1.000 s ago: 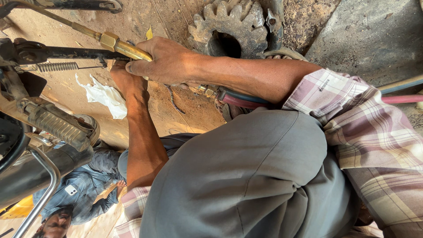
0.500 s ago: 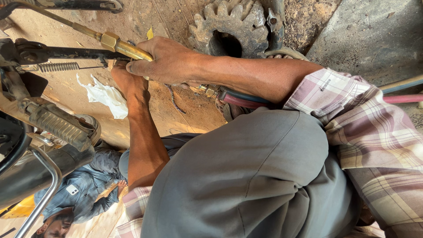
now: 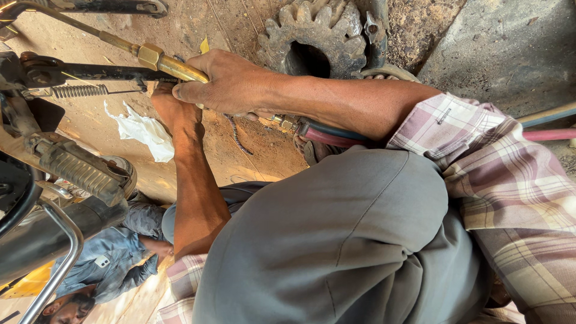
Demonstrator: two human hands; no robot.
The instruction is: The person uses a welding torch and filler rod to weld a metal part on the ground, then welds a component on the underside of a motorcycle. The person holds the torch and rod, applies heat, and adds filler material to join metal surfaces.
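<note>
My right hand (image 3: 231, 84) reaches in from the right and is closed around a brass gas torch (image 3: 159, 60), whose thin tube runs up to the left. A red and a black hose (image 3: 336, 135) trail from the torch's rear under my forearm. My left hand (image 3: 173, 111) comes up from below, just beneath the right one. Its fingers sit against a black metal bar (image 3: 102, 73) next to a coil spring (image 3: 78, 91), and their tips are hidden behind the bar and torch. My knee in grey trousers (image 3: 336, 240) fills the lower middle.
A rusty toothed gear (image 3: 312, 36) lies on the dirt ground above my right forearm. A white rag (image 3: 144, 129) lies left of my left wrist. A motorcycle footpeg and frame (image 3: 78, 171) stand at the left. Another person in blue denim (image 3: 114, 264) crouches at the lower left.
</note>
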